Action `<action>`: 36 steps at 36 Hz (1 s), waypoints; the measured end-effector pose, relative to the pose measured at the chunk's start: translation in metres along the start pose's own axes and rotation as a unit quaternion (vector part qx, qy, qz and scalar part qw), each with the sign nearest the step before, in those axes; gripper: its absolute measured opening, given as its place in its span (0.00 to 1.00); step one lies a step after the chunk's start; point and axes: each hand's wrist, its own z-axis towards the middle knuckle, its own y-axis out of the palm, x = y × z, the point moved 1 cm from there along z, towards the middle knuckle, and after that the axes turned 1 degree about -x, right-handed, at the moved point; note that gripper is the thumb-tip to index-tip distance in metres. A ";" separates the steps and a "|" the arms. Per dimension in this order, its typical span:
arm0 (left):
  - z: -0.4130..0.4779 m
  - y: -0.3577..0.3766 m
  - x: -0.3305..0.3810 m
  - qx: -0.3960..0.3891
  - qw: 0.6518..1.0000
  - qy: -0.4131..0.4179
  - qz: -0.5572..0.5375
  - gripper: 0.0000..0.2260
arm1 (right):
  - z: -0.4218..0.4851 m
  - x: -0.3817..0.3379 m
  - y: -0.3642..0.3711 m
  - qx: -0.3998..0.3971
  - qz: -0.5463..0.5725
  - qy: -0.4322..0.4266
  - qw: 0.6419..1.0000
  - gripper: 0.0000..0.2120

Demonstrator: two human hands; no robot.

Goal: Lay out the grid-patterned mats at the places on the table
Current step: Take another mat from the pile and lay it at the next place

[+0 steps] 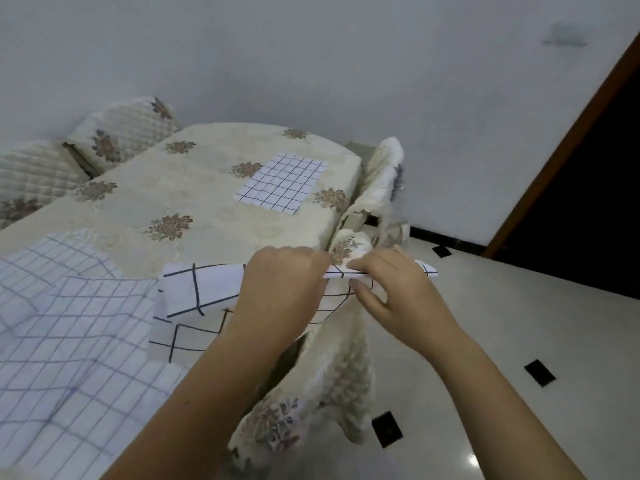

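Though folded, mat (202, 289) between left hand (284, 284) and right hand (393, 294), long axis left-right.

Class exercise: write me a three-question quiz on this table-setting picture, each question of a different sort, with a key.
1. True or false: a fine-grid mat lies flat on the far part of the table.
2. How many hands grip the bold-grid mat? A none, B one, C two.
3. Fill in: the heaped grid cloth lies to the ___ of the bold-grid mat.
Key: 1 true. 2 C, the left hand and right hand. 3 left.
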 end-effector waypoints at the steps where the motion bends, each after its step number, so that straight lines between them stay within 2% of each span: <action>1: 0.009 -0.002 0.012 0.014 1.000 0.007 -0.007 0.07 | -0.005 0.009 -0.012 0.022 -0.006 0.006 1.000 0.12; 5: 0.043 -0.001 0.059 0.035 0.998 0.044 -0.042 0.03 | -0.027 0.043 -0.052 0.073 -0.041 0.034 0.996 0.11; 10: 0.084 0.015 0.103 0.025 0.994 0.079 -0.066 0.14 | -0.043 0.089 -0.081 0.120 -0.081 0.075 0.987 0.09; 18: 0.154 0.068 0.147 -0.018 0.983 0.119 -0.137 0.15 | -0.042 0.171 -0.092 0.141 -0.125 0.124 0.974 0.09; 24: 0.229 0.118 0.160 -0.054 0.974 0.103 -0.196 0.08 | -0.007 0.254 -0.094 0.131 -0.160 0.144 0.968 0.10; 26: 0.261 0.137 0.161 -0.078 0.967 0.091 -0.226 0.10 | 0.016 0.285 -0.097 0.125 -0.184 0.144 0.964 0.11; 28: 0.293 0.154 0.159 -0.062 0.967 0.080 -0.235 0.12 | 0.042 0.315 -0.103 0.107 -0.200 0.154 0.962 0.11; 31: 0.341 0.180 0.152 -0.062 0.972 0.066 -0.218 0.09 | 0.082 0.353 -0.112 0.089 -0.210 0.168 0.959 0.12; 34: 0.382 0.204 0.149 -0.127 0.967 0.035 -0.220 0.15 | 0.111 0.389 -0.113 0.084 -0.221 0.151 0.960 0.11; 36: 0.405 0.217 0.148 -0.159 0.957 0.000 -0.243 0.12 | 0.125 0.413 -0.111 0.085 -0.225 0.140 0.960 0.11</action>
